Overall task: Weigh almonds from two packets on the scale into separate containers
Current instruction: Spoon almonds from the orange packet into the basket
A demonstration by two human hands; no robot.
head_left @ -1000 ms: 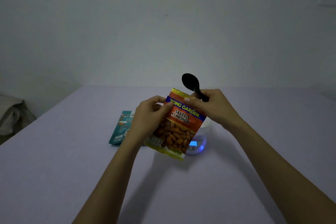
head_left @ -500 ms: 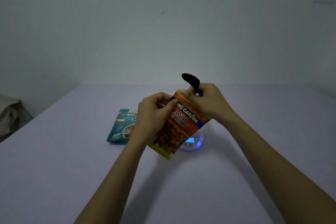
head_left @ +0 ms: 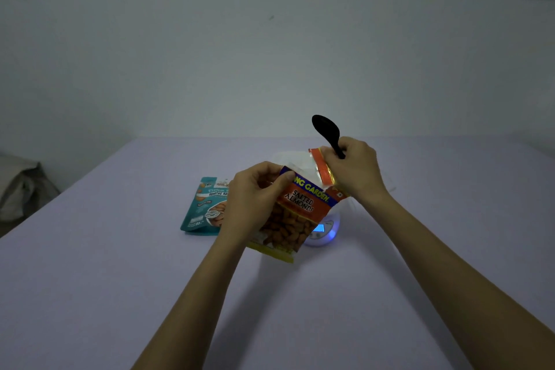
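Observation:
An orange salted almonds packet hangs in the air above the table, its top strip torn partway across and showing the silver inside. My left hand pinches the packet's upper left corner. My right hand pinches the torn orange strip and also holds a black spoon that points up. Behind the packet sits a round white scale with a lit blue display; a white container on it is mostly hidden. A teal roasted almonds packet lies flat to the left.
The lilac table stretches wide around the scale. A plain wall stands behind it. A pale bundle of cloth sits off the table's left edge.
My right hand has pulled the packet's top strip up and to the right, tearing it open. The packet has tilted and my left hand has kept its grip.

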